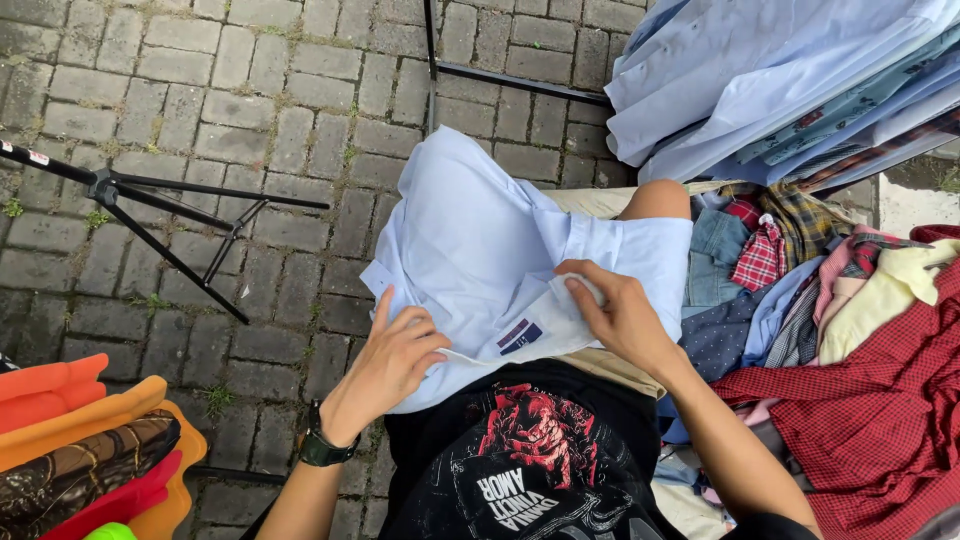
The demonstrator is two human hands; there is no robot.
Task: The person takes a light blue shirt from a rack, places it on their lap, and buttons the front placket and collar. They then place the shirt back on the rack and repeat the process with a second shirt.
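Observation:
A pale blue shirt point(480, 240) lies spread over my lap, its collar end with a small dark label point(519, 336) turned toward me. My left hand point(392, 362), with a black watch on the wrist, presses flat on the shirt's lower left edge, fingers apart. Over at the collar, my right hand point(615, 312) pinches a fold of the same shirt between thumb and fingers. Below the shirt I see my black printed T-shirt point(530, 460).
A heap of checked and plain garments point(850, 340) fills the right side. Folded light blue shirts point(760, 80) are stacked at top right. A black tripod stand point(170, 215) stands on the paving at left. Orange and patterned cloths point(80, 450) lie at bottom left.

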